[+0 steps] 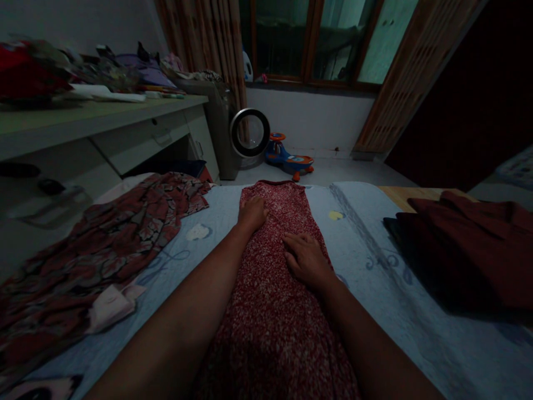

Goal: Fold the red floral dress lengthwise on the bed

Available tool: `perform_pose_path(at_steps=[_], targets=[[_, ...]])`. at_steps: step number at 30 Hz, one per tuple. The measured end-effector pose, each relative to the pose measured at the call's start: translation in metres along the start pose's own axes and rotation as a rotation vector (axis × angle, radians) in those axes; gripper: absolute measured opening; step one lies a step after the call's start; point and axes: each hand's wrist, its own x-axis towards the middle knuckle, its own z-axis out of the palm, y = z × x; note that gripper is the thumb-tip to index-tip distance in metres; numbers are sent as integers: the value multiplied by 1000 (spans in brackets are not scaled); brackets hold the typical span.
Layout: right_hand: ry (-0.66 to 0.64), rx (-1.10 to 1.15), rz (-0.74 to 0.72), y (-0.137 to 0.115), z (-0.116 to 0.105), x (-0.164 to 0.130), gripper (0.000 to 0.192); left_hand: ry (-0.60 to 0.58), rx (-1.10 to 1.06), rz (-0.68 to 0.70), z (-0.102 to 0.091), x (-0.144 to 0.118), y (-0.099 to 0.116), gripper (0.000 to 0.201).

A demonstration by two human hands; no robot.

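Observation:
A long red garment [270,289] with pale specks lies lengthwise in front of me, its darker band at the far end. My left hand [252,215] rests at its upper left edge, the fingers curled closed on the cloth. Lower and to the right, my right hand [307,260] lies open and palm down on the fabric, fingers stretched toward the middle. Beneath the garment is a light blue bedsheet [216,244] with cloud and scroll prints.
Left lies a crumpled patterned garment [137,239] and a small pale pink cloth piece [111,305]. A stack of dark folded clothes [462,261] sits right. Beyond the bed are a washing machine with its round door [266,133] open, a ride-on toy [287,158] and a cluttered desk [100,119].

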Motion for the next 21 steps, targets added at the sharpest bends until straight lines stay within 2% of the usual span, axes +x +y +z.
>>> perform_pose_path(at_steps=[4, 9, 11, 15, 21], targets=[[-7, 6, -1, 1, 0, 0, 42, 67, 53, 31, -12, -2, 6, 20], [-14, -1, 5, 0, -1, 0, 43, -89, 32, 172, -15, -2, 9, 16], [-8, 0, 1, 0, -1, 0, 44, -107, 20, 186, -12, -1, 7, 16], [-2, -3, -1, 0, -1, 0, 43, -83, -29, 179, -6, 0, 4, 17], [-15, -7, 5, -1, -2, 0, 42, -82, -67, 86, -1, 2, 2, 24]])
